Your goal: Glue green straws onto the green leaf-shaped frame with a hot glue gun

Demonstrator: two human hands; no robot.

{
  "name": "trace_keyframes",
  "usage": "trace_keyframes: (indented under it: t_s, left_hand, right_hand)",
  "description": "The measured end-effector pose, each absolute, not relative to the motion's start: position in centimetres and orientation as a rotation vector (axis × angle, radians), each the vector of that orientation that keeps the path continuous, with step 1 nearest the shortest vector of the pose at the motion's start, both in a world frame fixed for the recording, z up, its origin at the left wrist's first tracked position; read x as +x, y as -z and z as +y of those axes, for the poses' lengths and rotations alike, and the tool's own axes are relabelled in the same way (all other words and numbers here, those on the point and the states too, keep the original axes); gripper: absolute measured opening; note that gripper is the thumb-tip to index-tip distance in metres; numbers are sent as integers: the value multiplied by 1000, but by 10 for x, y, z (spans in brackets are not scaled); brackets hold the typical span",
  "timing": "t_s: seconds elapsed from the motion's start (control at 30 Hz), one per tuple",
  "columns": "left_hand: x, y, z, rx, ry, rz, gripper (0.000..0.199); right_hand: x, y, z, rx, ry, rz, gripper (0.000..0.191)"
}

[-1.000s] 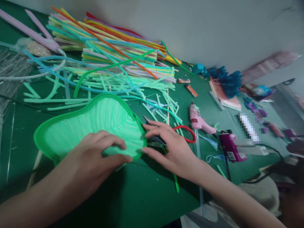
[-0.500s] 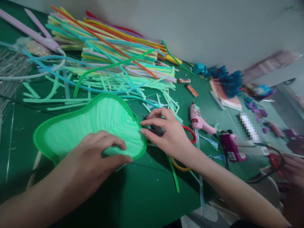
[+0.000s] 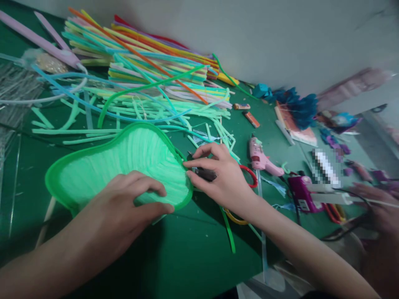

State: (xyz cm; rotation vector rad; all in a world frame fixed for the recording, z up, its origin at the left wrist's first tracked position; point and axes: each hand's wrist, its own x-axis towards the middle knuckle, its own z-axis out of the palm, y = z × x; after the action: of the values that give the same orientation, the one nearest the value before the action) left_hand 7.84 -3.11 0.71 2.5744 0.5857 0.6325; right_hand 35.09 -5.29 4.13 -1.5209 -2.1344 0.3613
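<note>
A leaf shape of light green pipe cleaners (image 3: 134,151) with a darker green rim lies tilted before me. My left hand (image 3: 124,207) is laid over its lower part, steadying it, with the thumb and index finger curved at the lower edge. At the leaf's right edge, my right hand (image 3: 218,170) pinches the green rim between thumb and fingertips. A dark-jawed tool (image 3: 205,173) lies beneath the right hand, partly hidden. Red (image 3: 251,176) and yellow handle loops (image 3: 235,218) show beside that wrist.
Bundles of coloured pipe cleaners (image 3: 149,54) and loose cut pieces lie behind the leaf. A pink glue gun (image 3: 262,155) is to the right, near a purple device (image 3: 301,193). Another person's hand (image 3: 377,207) works at the far right. A pink hair iron (image 3: 43,39) lies at upper left.
My right fingertips have shifted slightly at the rim, and more of the dark tool shows under them. The other person's hand has moved; red and yellow handles now show near it.
</note>
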Motion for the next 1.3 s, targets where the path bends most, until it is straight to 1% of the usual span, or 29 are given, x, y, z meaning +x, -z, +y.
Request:
trace_keyframes:
  t_s: [0.2,0.3,0.43,0.57,0.9,1.1,1.3]
  left_hand:
    - [81,-8,-38,2500,-657,675,32]
    - [81,-8,-39,2501,-638,685,33]
    - [81,-8,-38,2499,-650,679,32]
    - [81,-7,-38,2501,-663,691,30]
    - [81,-9,-38,2523,-639,690,35]
    - [80,-8,-35,2543,-645,637,31]
    - [81,-8,-38,2514,-654,685,32]
  right_hand:
    - [353,-43,-41,-1579,-436,-2039,15]
    - [350,-44,-30,-1585,-511,-1983,6]
    - [343,-44,-18,-1632,-604,-1967,12]
    - [339,-44,-12,-1638,-674,-1996,12]
    - [341,-44,-10,-1572,-665,-2077,11]
    - [341,-44,-12,-1529,-604,-2120,12]
    - [343,-42,-15,-1490,-558,-2119,12]
